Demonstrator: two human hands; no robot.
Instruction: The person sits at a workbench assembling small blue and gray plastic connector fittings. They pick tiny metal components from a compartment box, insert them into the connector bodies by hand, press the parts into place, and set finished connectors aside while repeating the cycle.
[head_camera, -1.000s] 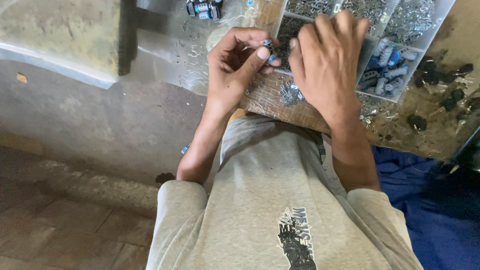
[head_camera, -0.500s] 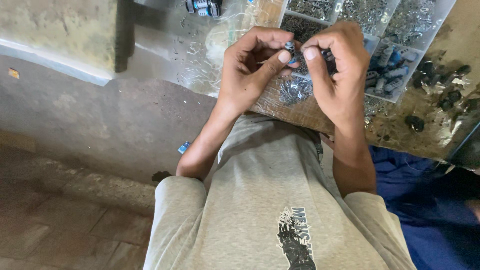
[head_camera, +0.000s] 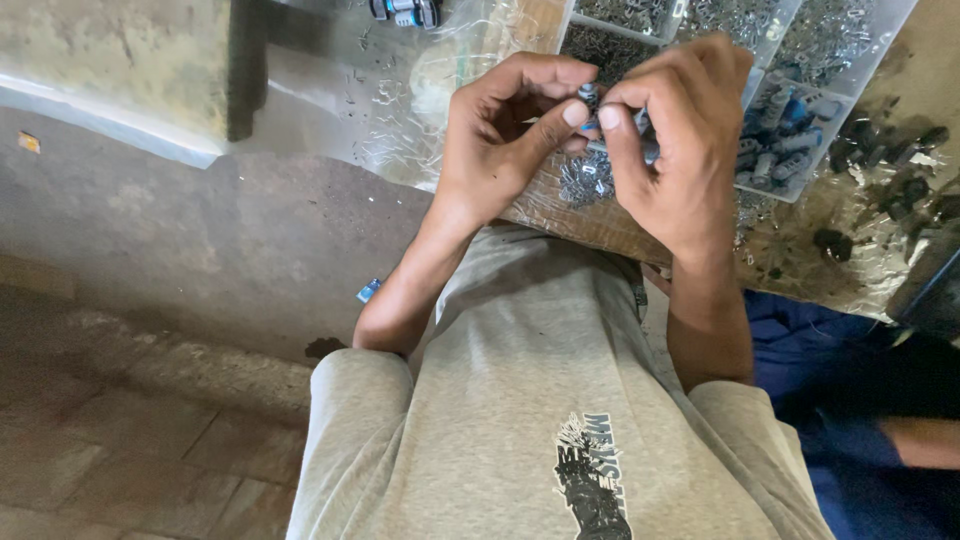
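- While the floor (head_camera: 120, 440) is filling the lower left of the frame, a person in a grey shirt (head_camera: 540, 400) is taking up the lower middle, both forearms reaching toward the top.
- A worktop (head_camera: 330, 70) under crinkled clear film is running across the upper part of the frame, with dark loose bits (head_camera: 900, 160) lying on it at the upper right.
- A clear tray (head_camera: 830, 60) with compartments is sitting at the top right, holding small metal pieces and a cell of blue-and-grey parts (head_camera: 790, 140).
- The left hand (head_camera: 495, 140) is curling in the upper middle, thumb and forefinger pinching a small part (head_camera: 590, 97).
- The right hand (head_camera: 680, 140) is meeting it just beside, fingertips closing on the same small part, in front of the tray's near edge.
- The part is too small to be telling its kind; it is looking dark with a blue bit.
- A little heap of metal clips (head_camera: 585, 180) is lying on the worktop just below the hands.
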